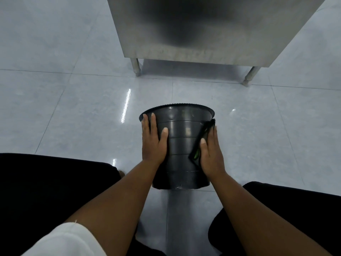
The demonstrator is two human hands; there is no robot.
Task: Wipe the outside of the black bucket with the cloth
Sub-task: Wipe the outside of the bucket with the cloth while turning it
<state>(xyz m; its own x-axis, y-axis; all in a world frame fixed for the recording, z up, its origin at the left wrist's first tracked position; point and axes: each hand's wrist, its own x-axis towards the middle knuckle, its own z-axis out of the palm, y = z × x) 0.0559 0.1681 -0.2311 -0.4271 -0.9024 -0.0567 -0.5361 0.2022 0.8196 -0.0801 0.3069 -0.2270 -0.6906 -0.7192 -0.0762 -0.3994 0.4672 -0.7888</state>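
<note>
**Both hands on the black bucket, cloth under the right palm**

Nearest the lens, a white sleeve [64,239] covers the upper part of the left arm, and dark trouser legs [46,191] spread to either side of the frame. Both bare forearms reach forward from there to the black bucket [181,145], which lies tilted on the pale, glossy tiled floor [73,108], its wide ribbed rim pointing away from the person and its narrower base toward them.

The left hand [153,139] lies flat against the bucket's left side, fingers spread and pointing toward the rim, thumb resting on the ribbed wall. It is pressed open on the bucket rather than closed around anything.

The right hand [210,152] is laid on the bucket's right side, likewise flat with fingers stretched toward the rim. Under its palm and fingers sits the cloth [202,137], dark with a thin green edge, pinned against the bucket's outer wall. A strip of the cloth shows just left of the thumb, running from near the rim down toward the middle of the bucket; the rest is hidden under the hand. The grip here is a flat press on the cloth, not a clenched fist.

Beyond the bucket's rim, well apart from it, stands a stainless steel cabinet [203,34] on short metal legs [135,67], its panel showing a blurred dark reflection.
</note>
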